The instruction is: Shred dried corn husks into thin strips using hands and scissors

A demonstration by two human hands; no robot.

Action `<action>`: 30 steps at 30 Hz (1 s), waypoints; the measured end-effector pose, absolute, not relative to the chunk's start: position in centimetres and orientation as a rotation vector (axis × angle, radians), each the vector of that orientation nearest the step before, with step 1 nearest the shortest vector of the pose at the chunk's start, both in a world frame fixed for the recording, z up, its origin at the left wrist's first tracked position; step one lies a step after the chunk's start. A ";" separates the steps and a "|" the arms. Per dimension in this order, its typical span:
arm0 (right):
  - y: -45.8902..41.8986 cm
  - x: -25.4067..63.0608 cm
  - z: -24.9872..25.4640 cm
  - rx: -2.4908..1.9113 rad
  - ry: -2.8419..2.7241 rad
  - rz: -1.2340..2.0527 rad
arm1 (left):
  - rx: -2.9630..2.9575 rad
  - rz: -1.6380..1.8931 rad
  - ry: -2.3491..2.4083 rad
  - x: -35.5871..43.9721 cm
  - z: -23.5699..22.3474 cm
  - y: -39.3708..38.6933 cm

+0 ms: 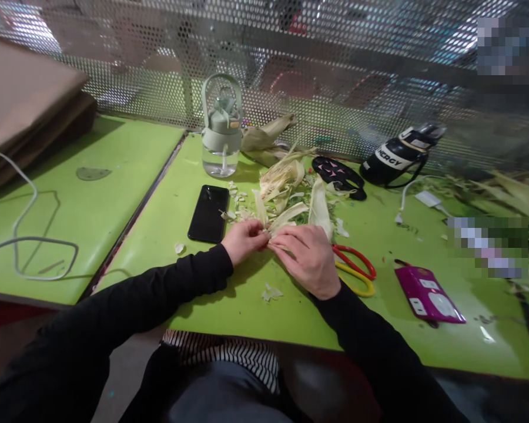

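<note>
Over the green table [238, 314], my left hand [247, 241] is closed, pinching the base of a pale dried corn husk [290, 216]. My right hand [306, 255] meets it fingertip to fingertip and is closed on the same husk; the exact grip is partly hidden by the fingers. Strips of the husk fan upward from between the hands. Just beyond lies a loose heap of husk strips [280, 179] with small torn scraps around it. Scissors with red and yellow handles [355, 261] lie beside my right wrist, their blades hidden.
A black phone [208, 214] lies left of my hands. Behind stand a clear water bottle [221, 141] and more husks [267, 141]. To the right are a tilted black bottle [394, 157], a purple pouch [427, 294] and a white cable [405, 197]. A perforated metal screen [154, 88] borders the back.
</note>
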State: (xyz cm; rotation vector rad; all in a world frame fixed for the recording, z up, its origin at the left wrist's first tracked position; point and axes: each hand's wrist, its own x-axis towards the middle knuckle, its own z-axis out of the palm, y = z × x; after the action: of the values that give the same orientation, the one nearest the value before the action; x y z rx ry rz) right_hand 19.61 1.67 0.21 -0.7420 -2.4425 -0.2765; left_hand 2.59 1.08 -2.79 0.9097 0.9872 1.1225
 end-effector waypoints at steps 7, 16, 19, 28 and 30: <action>2.9 19.9 -0.5 -0.788 -2.401 -0.167 | 0.909 0.992 0.832 2.3 -3.2 1.2; 2.7 19.5 -1.1 -0.817 -2.305 -0.187 | 0.871 0.938 0.697 2.9 -3.5 0.6; 2.4 19.3 -1.0 -0.865 -2.252 -0.148 | 0.852 0.938 0.697 3.1 -3.4 0.3; 1.7 19.2 -0.7 -0.966 -2.158 0.204 | 0.758 1.129 0.751 3.2 -2.9 0.0; 1.9 19.2 -0.8 -1.042 -2.070 0.408 | 0.739 1.170 0.745 3.2 -2.9 0.1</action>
State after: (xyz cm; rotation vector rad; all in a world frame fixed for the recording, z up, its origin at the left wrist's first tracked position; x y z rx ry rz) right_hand 19.23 1.86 -0.82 -1.0423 -2.0699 0.4080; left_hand 3.19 0.10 -2.89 0.7387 0.7453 1.1699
